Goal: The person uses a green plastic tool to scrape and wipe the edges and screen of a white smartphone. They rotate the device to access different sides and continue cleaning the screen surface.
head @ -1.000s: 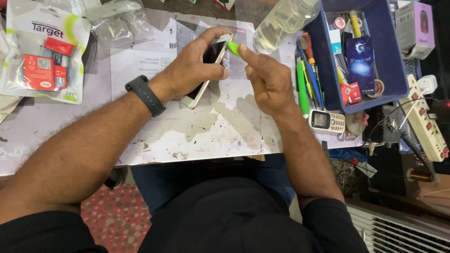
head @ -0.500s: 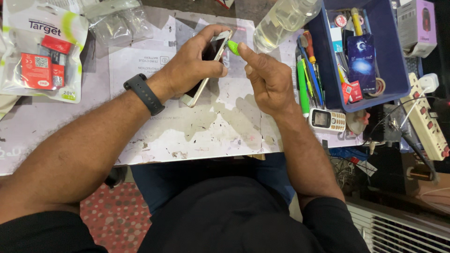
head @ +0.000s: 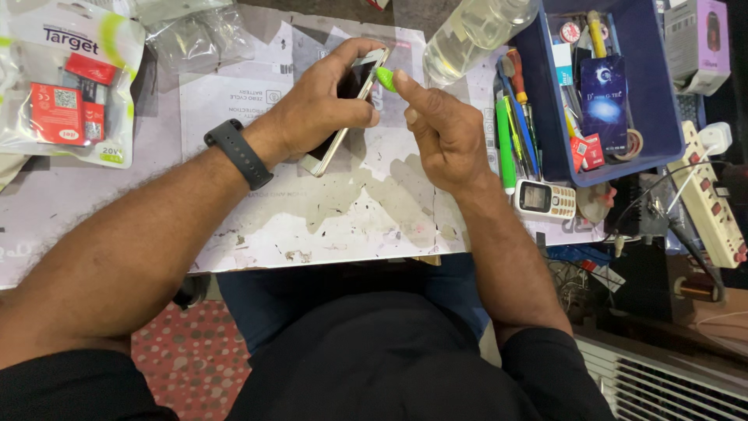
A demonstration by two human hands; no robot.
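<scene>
My left hand [head: 315, 109] grips a slim smartphone [head: 352, 86] with a light-coloured rim, tilted on edge above the worn white table [head: 312, 210]. A black band [head: 238, 153] sits on that wrist. My right hand [head: 440, 129] pinches a small bright green pick [head: 385, 78] between thumb and forefinger, its tip against the phone's right edge near the top. Most of the phone's face is hidden by my left fingers.
A blue bin [head: 670, 117] of screwdrivers, pens and small packets stands at the right, with a clear bottle [head: 475, 31] beside it. A small keypad phone [head: 545, 200] lies by my right wrist. Plastic bags [head: 66, 86] lie at left; a power strip [head: 713, 195] sits far right.
Both hands and the phone have shifted slightly; the green pick stays at the phone's upper right edge.
</scene>
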